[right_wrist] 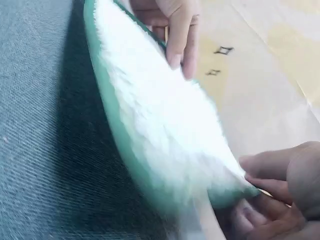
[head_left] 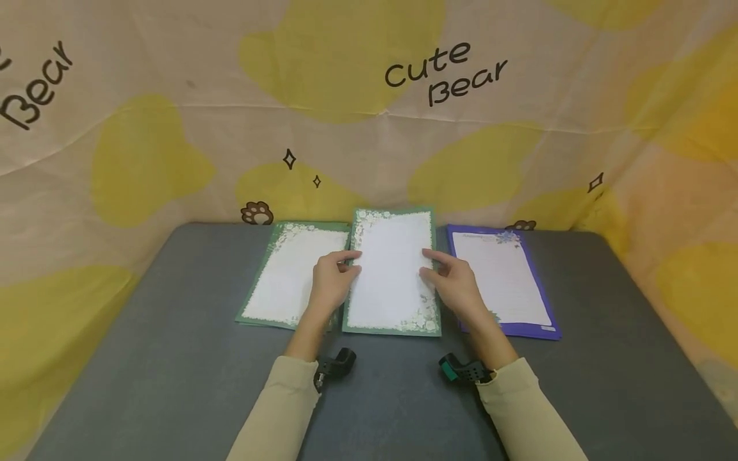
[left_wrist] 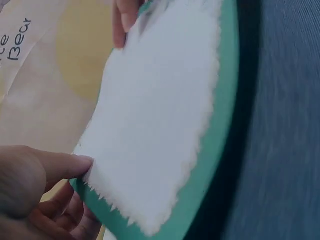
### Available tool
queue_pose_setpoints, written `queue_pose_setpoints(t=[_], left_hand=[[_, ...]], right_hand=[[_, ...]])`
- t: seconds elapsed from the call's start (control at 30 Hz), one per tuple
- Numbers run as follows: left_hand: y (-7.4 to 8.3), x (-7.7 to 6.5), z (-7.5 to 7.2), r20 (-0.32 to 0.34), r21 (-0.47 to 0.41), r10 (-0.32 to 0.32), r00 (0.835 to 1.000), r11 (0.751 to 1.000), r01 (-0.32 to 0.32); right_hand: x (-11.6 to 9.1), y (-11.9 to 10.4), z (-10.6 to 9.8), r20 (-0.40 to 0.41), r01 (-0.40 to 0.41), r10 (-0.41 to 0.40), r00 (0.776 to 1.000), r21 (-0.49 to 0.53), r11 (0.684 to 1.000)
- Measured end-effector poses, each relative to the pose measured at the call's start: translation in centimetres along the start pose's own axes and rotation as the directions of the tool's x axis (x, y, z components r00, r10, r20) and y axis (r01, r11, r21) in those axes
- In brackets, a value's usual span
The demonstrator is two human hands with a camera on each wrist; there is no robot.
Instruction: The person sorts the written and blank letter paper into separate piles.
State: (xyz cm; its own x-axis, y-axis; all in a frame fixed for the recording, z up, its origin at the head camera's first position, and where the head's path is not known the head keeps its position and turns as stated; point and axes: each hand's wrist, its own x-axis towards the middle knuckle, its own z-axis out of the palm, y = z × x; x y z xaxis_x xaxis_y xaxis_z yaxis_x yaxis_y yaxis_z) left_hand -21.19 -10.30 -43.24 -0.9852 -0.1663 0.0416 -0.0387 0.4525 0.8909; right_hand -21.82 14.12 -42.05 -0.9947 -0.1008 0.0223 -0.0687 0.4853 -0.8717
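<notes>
A white sheet of paper with a green floral border (head_left: 389, 275) is held between both hands, its face toward the head camera. My left hand (head_left: 333, 282) pinches its left edge, thumb on the printed face and fingers behind. On the opposite edge my right hand (head_left: 459, 288) pinches it the same way. Both wrist views show the sheet (left_wrist: 155, 110) bowed between the hands, with a dark shadow along its near edge. Behind my left hand lies a stack of similar green-bordered sheets (head_left: 300, 262). Purple-bordered sheets (head_left: 507, 282) lie by my right hand, which partly covers them.
The sheets lie on a dark grey table (head_left: 398, 416) with rounded far corners. A cream and yellow printed cloth (head_left: 346, 147) hangs right behind its far edge. Black wrist cameras (head_left: 337, 363) sit on both wrists, near the light sleeves (head_left: 282, 403).
</notes>
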Motion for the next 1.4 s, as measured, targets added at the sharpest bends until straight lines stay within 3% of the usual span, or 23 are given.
queue_pose_setpoints(t=[0.13,0.37,0.67,0.97,1.2,1.3,1.4], left_hand=[[-0.3,-0.1,-2.1,-0.007,0.015,-0.006,1.0,1.0,0.006],[-1.6,0.5,-6.0,-0.023,0.136,0.012,1.0,0.991,-0.009],[-3.3,1.8,-9.8,-0.031,0.311,0.02,0.999,0.95,-0.009],[-4.7,2.7,-10.4,-0.014,0.435,-0.015,1.0,0.9,0.019],[-5.3,2.3,-10.4,-0.027,0.508,-0.026,0.999,0.86,0.036],[-5.3,2.1,-10.7,-0.058,0.477,-0.073,0.996,0.874,0.092],[-5.0,2.0,-11.1,-0.061,0.405,-0.156,0.986,0.899,0.167]], right_hand=[[0.0,-0.8,0.8,0.005,0.078,-0.078,0.997,-0.103,0.992],[1.4,-2.8,3.8,0.047,0.092,-0.09,0.995,-0.048,0.995],[3.7,-4.1,8.9,0.15,0.022,-0.016,0.989,-0.039,0.999],[4.5,-4.0,11.6,0.15,0.006,-0.001,0.989,-0.031,1.0],[3.8,-4.6,11.9,0.138,0.038,-0.019,0.99,-0.133,0.99],[3.0,-5.0,11.6,0.147,0.002,0.013,0.989,-0.102,0.995],[2.3,-5.4,11.4,0.198,-0.059,0.052,0.979,0.033,0.998]])
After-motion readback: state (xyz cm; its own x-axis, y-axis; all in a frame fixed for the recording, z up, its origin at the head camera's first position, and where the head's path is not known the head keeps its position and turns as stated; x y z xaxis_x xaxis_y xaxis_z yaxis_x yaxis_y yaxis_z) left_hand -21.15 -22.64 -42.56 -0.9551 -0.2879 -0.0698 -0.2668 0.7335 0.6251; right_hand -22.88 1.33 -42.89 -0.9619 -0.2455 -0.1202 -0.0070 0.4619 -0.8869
